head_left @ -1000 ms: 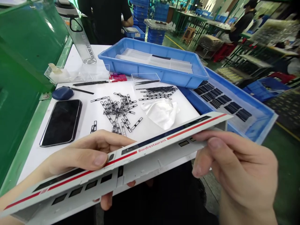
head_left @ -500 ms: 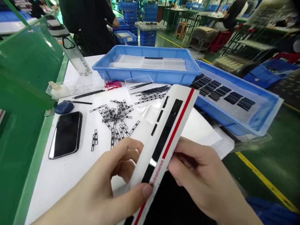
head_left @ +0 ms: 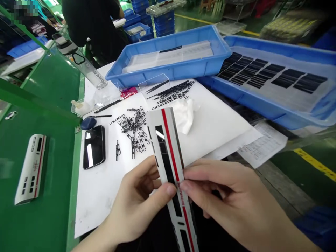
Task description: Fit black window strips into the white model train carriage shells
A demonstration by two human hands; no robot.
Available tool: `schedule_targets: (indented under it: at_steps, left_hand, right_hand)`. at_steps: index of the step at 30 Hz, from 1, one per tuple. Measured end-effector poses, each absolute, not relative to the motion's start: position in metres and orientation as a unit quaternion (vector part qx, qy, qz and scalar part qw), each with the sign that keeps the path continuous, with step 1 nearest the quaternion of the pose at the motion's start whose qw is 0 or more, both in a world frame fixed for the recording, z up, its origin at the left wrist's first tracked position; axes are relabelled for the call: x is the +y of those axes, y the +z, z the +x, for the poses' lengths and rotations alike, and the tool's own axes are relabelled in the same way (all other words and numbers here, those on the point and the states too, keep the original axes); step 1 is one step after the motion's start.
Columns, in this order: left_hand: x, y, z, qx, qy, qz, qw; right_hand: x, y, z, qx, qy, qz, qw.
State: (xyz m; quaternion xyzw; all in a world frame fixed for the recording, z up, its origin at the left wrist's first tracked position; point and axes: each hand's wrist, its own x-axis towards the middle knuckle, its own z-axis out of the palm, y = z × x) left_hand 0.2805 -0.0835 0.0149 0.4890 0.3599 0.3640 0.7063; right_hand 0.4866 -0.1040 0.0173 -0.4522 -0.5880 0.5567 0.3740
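Note:
A white model train carriage shell (head_left: 168, 150) with a red stripe, black window strips and red lettering stands up at a slant before me. My left hand (head_left: 144, 203) is closed around its left side, the thumb pressing on the black strip. With thumb and fingers, my right hand (head_left: 223, 196) pinches the right edge near the lettering. Whether a small part sits between those fingertips is hidden. Beyond the shell, thin black window frames (head_left: 133, 127) lie in a loose pile, and more black strips (head_left: 173, 91) lie farther back.
A phone (head_left: 93, 147) and a dark blue rounded object (head_left: 88, 123) lie left on the white table (head_left: 105, 196). Tweezers (head_left: 157, 86), crumpled white tissue (head_left: 185, 115) and a bottle (head_left: 91, 71) are farther back. Blue bins (head_left: 168, 75) border the table. Another carriage shell (head_left: 31, 168) rests on the green surface.
The shell has turned more upright and away from its rightward lean. My right fingers have come up to its edge by the lettering. The view has swung, bringing the second shell into sight.

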Motion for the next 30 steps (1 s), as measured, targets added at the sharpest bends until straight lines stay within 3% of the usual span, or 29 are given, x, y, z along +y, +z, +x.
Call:
schedule_targets:
  at_steps: [12,23,30]
  left_hand:
    - [-0.102,-0.005,0.285,0.377,0.384,0.374,0.756]
    - [-0.115,-0.02,0.284,0.371,0.382,0.367,0.763]
    - [-0.118,-0.021,0.283,0.391,0.407,0.391,0.727]
  right_hand:
    - [-0.108,0.016,0.484,-0.671,0.448,-0.431,0.404]
    - [-0.109,0.01,0.491,-0.635,0.496,-0.405,0.432]
    - [-0.111,0.012,0.493,-0.641,0.512,-0.412,0.396]
